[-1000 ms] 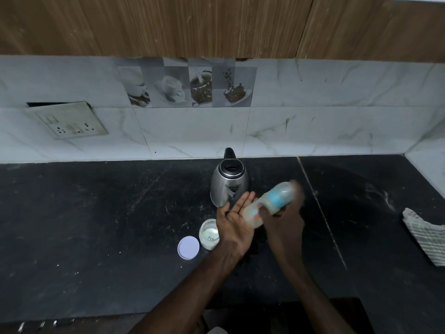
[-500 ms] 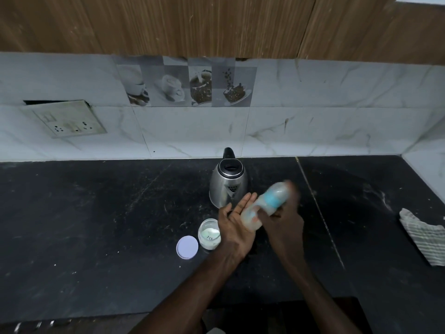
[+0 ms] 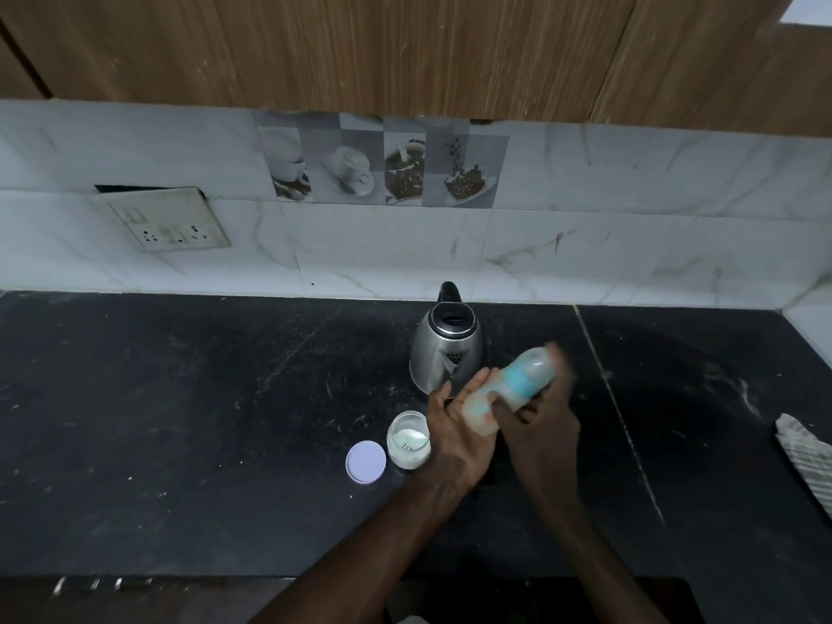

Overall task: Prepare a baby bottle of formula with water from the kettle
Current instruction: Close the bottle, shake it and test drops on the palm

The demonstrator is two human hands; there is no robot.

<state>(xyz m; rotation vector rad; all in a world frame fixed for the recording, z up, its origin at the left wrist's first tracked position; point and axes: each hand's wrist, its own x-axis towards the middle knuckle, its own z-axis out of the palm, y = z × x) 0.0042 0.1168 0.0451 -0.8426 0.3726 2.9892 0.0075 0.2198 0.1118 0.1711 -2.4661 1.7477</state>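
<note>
Gripping bottle (image 3: 513, 389), right hand (image 3: 540, 425) holds it tilted above worktop (image 3: 180, 421) middle; bottle blurred. Lower end against palm of left hand (image 3: 454, 425), fingers straight. Kettle (image 3: 445, 353) just behind hands, toward back edge. Open jar (image 3: 408, 443) with white powder beside left hand, lid (image 3: 366, 461) flat next to it. Cloth (image 3: 806, 461) at right edge.

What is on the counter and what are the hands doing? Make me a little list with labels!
bottle: tilted, blurred, over the counter
right hand: grips the bottle
left hand: open, palm against the bottle's lower end
kettle: upright, behind the hands
jar: open, white powder inside
lid: flat, left of the jar
cloth: at the right edge
</note>
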